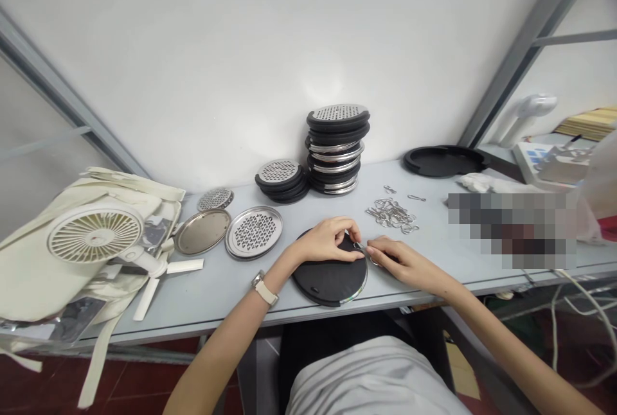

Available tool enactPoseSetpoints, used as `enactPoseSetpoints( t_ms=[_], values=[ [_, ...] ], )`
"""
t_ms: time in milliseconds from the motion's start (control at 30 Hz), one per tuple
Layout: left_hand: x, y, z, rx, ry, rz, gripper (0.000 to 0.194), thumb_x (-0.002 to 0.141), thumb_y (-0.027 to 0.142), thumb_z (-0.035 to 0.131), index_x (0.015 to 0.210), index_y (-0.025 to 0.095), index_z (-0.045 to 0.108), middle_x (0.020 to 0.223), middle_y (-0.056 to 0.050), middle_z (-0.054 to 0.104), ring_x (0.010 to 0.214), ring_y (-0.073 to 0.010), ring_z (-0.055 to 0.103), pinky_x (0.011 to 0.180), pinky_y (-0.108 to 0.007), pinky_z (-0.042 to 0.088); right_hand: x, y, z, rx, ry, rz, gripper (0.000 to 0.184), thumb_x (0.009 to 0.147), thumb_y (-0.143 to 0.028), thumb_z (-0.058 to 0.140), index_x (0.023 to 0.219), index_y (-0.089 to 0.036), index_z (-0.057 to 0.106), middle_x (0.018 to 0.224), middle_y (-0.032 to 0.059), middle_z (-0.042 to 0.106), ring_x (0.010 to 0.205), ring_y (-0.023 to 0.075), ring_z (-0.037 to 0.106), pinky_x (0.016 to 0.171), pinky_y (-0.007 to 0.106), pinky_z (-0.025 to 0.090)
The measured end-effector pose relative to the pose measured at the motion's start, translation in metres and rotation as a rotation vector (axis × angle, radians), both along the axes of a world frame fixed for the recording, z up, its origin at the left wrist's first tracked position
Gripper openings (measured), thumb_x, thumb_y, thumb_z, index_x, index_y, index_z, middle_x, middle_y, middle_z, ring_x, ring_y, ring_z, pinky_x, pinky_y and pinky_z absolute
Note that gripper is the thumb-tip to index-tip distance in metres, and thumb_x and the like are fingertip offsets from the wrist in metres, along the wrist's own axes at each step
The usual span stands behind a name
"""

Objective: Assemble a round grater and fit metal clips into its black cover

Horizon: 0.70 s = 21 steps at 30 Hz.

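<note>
A round black disc (328, 273) with a shiny rim lies on the grey table (222, 286) in front of me. My left hand (330, 240) rests on its far edge, fingers curled and pinching at the rim. My right hand (395, 259) meets it from the right, fingertips pinched on a small metal clip (361, 247) at the disc's edge. A watch sits on my left wrist. A pile of several loose metal clips (393, 214) lies just beyond my right hand.
Behind stand a tall stack of black discs with perforated metal tops (336, 148) and a shorter stack (282, 179). Loose metal plates (254, 231) lie to the left, by a white fan (94, 233) on a cloth bag. A black tray (443, 160) sits far right.
</note>
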<state>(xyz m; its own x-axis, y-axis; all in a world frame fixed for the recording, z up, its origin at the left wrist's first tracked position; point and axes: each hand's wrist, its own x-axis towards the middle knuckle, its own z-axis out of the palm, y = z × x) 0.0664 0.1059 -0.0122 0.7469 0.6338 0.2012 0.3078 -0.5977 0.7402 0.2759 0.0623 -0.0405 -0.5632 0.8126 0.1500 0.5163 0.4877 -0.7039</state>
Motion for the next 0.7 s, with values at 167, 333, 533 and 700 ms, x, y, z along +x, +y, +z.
enactPoseSetpoints(
  t_ms=[167,333,533,700],
  values=[
    [-0.0003,0.0008,-0.0013,-0.001,0.016,0.004,0.027,0.070,0.034,0.071,0.086,0.016,0.059,0.081,0.002,0.055,0.057,-0.0050,0.036,0.055,-0.020,0.033,-0.0002,0.0000,0.0004,-0.003,-0.002,-0.002,0.038,0.097,-0.040,0.031,0.066,-0.020,0.041,0.064,-0.0021,0.043,0.065,0.0150,0.047,0.066,0.027,0.038],
    [-0.0003,0.0013,-0.0026,0.000,0.002,0.000,0.028,0.070,0.035,0.071,0.086,0.016,0.059,0.081,0.002,0.055,0.057,-0.0048,0.036,0.055,-0.020,0.033,0.0001,-0.0003,0.0008,-0.007,-0.008,-0.001,0.037,0.097,-0.040,0.031,0.066,-0.020,0.040,0.064,-0.0025,0.041,0.064,0.0147,0.046,0.065,0.027,0.037],
    [-0.0002,0.0014,-0.0036,-0.030,-0.008,0.014,0.028,0.069,0.035,0.072,0.085,0.015,0.061,0.080,0.002,0.055,0.056,-0.0047,0.036,0.053,-0.019,0.030,0.0008,0.0002,-0.0004,-0.006,-0.004,0.009,0.037,0.097,-0.039,0.031,0.067,-0.020,0.039,0.064,-0.0025,0.042,0.066,0.0151,0.046,0.066,0.027,0.037],
    [-0.0002,0.0015,-0.0038,-0.047,-0.015,0.021,0.029,0.068,0.037,0.073,0.084,0.015,0.061,0.077,0.002,0.054,0.056,-0.0047,0.035,0.052,-0.019,0.030,0.0007,0.0008,-0.0012,-0.003,0.001,0.013,0.036,0.097,-0.039,0.031,0.067,-0.020,0.040,0.065,-0.0025,0.042,0.067,0.0151,0.047,0.067,0.027,0.037]
  ],
)
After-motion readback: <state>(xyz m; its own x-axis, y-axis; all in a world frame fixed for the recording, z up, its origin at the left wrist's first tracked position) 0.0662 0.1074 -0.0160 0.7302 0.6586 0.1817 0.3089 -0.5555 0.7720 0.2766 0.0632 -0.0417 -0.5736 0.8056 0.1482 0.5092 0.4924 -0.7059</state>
